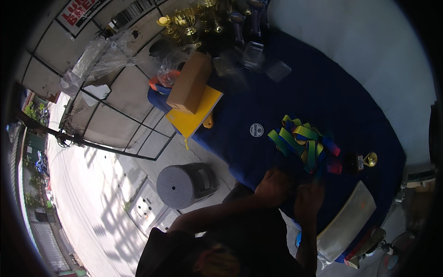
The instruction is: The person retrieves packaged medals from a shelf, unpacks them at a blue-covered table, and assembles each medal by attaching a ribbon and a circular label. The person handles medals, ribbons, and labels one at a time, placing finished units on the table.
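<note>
My left hand (pixel 273 187) rests at the near edge of a table covered in dark blue cloth (pixel 332 101), its fingers curled. Close to its right is my right hand (pixel 309 201). Both hands are in shadow and blurred, so I cannot make out whether either holds anything. Just beyond them lies a loose pile of ribbons (pixel 304 143) striped green, yellow, blue and red, whose near end reaches almost to my right hand. A round white badge (pixel 256 130) lies on the cloth left of the pile, and a small gold trophy (pixel 369 159) to its right.
A brown cardboard box (pixel 189 83) sits on a yellow sheet (pixel 194 121) at the table's left end. Gold trophies (pixel 184 21) and clear plastic boxes (pixel 254 55) stand at the far side. A flat silvery packet (pixel 346 221) lies right of my hands. A grey round stool (pixel 184 184) stands on the floor.
</note>
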`<control>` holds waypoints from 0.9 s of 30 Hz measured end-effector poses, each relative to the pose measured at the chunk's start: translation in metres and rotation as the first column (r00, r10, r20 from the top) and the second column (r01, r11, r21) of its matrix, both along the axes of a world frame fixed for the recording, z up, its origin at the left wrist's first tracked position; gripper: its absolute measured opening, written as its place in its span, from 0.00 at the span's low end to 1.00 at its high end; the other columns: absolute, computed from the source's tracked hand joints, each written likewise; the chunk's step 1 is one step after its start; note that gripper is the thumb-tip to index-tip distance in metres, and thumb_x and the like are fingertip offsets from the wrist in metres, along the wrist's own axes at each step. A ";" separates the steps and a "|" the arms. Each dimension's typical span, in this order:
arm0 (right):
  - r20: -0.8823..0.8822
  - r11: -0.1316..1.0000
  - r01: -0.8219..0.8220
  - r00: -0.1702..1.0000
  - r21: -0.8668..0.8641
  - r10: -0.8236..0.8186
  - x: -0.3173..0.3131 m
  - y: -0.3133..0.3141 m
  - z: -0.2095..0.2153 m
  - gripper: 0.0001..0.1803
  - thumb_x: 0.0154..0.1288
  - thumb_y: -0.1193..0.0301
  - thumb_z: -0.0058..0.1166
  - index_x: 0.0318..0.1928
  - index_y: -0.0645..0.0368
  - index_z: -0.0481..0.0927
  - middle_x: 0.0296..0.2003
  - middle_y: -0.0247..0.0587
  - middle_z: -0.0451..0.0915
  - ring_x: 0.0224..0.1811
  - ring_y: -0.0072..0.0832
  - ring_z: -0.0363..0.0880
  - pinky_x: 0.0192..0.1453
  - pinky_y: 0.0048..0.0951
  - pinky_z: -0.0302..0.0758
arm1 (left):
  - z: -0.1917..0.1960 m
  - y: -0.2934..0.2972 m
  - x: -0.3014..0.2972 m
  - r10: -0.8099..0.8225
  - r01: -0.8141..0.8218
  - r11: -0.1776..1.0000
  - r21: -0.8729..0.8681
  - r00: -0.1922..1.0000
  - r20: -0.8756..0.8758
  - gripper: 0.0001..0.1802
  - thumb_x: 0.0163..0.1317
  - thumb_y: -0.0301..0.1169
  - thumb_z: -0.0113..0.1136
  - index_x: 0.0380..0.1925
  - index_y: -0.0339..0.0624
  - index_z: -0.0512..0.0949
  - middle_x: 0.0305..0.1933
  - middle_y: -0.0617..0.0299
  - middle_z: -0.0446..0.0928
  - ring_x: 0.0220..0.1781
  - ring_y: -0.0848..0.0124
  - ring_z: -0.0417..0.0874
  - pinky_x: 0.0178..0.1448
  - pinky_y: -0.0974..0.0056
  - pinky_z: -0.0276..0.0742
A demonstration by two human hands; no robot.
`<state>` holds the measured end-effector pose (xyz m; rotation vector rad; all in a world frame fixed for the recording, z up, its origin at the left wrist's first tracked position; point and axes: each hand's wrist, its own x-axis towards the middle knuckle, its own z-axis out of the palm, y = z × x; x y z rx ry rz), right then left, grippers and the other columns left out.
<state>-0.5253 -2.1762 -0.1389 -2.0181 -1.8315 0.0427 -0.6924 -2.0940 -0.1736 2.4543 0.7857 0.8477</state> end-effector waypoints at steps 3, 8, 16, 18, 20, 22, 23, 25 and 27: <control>-0.017 0.992 -0.054 0.998 0.112 0.056 -0.006 0.002 -0.001 0.07 0.64 0.68 0.57 0.39 0.58 0.82 0.42 0.48 0.77 0.48 0.50 0.75 0.54 0.54 0.69 | -0.009 0.001 0.000 -0.049 0.047 0.999 -0.017 0.993 -0.107 0.15 0.57 0.36 0.68 0.45 0.46 0.84 0.45 0.57 0.80 0.55 0.56 0.80 0.71 0.49 0.68; -0.221 0.987 -0.066 0.970 0.147 0.097 -0.022 0.016 0.016 0.14 0.70 0.64 0.56 0.47 0.62 0.82 0.47 0.52 0.81 0.50 0.51 0.79 0.55 0.53 0.74 | -0.006 0.006 0.001 -0.004 0.001 0.978 -0.207 1.000 -0.015 0.17 0.55 0.36 0.68 0.46 0.45 0.83 0.41 0.57 0.81 0.51 0.53 0.81 0.60 0.50 0.75; -0.760 0.986 -0.138 0.630 0.092 0.159 -0.064 0.073 0.060 0.15 0.63 0.70 0.62 0.49 0.64 0.83 0.44 0.48 0.83 0.48 0.39 0.82 0.53 0.39 0.78 | 0.043 0.054 -0.046 0.109 -0.007 0.963 -0.268 0.924 0.367 0.26 0.46 0.31 0.77 0.47 0.42 0.79 0.49 0.50 0.81 0.57 0.48 0.83 0.56 0.50 0.83; -0.810 0.978 -0.206 0.569 0.031 0.146 -0.076 0.088 0.069 0.14 0.63 0.72 0.59 0.48 0.65 0.83 0.42 0.43 0.82 0.45 0.30 0.80 0.48 0.32 0.76 | 0.049 0.069 -0.065 0.060 0.051 0.971 -0.233 0.893 0.446 0.29 0.44 0.30 0.79 0.48 0.42 0.79 0.49 0.50 0.81 0.57 0.47 0.83 0.56 0.49 0.84; -0.847 0.970 -0.241 0.523 -0.037 0.097 -0.085 0.101 0.076 0.13 0.63 0.74 0.58 0.48 0.66 0.83 0.40 0.39 0.82 0.41 0.24 0.79 0.43 0.27 0.74 | 0.055 0.084 -0.083 0.068 0.003 0.987 -0.159 0.896 0.440 0.30 0.43 0.29 0.79 0.49 0.42 0.78 0.48 0.50 0.82 0.54 0.47 0.84 0.54 0.49 0.84; -0.876 0.950 -0.299 0.476 -0.085 0.072 -0.096 0.117 0.079 0.12 0.63 0.75 0.59 0.46 0.66 0.83 0.36 0.37 0.82 0.36 0.21 0.78 0.39 0.24 0.73 | 0.065 0.099 -0.101 0.073 -0.030 0.993 -0.112 0.911 0.407 0.32 0.43 0.31 0.80 0.51 0.43 0.77 0.46 0.51 0.82 0.52 0.48 0.84 0.53 0.49 0.83; -0.861 0.951 -0.300 0.501 -0.076 0.089 -0.102 0.124 0.079 0.12 0.62 0.74 0.61 0.45 0.64 0.84 0.35 0.37 0.82 0.35 0.22 0.79 0.39 0.24 0.74 | 0.071 0.106 -0.109 0.071 -0.033 0.994 -0.106 0.923 0.379 0.34 0.44 0.33 0.80 0.53 0.44 0.76 0.45 0.52 0.81 0.51 0.48 0.84 0.54 0.48 0.82; -0.827 0.955 -0.294 0.543 -0.028 0.143 -0.114 0.139 0.077 0.10 0.62 0.72 0.66 0.43 0.61 0.85 0.33 0.37 0.83 0.34 0.25 0.81 0.38 0.24 0.76 | 0.090 0.124 -0.129 0.071 -0.037 0.993 -0.116 0.950 0.305 0.38 0.45 0.37 0.81 0.57 0.44 0.75 0.43 0.53 0.81 0.50 0.50 0.84 0.54 0.48 0.80; -0.922 0.979 -0.188 0.388 -0.079 0.000 -0.126 0.149 0.076 0.09 0.63 0.72 0.66 0.42 0.61 0.84 0.31 0.35 0.83 0.30 0.22 0.80 0.34 0.23 0.75 | 0.113 0.140 -0.151 0.082 -0.049 0.988 -0.148 0.971 0.226 0.43 0.46 0.42 0.82 0.62 0.44 0.74 0.42 0.53 0.80 0.49 0.51 0.84 0.55 0.48 0.79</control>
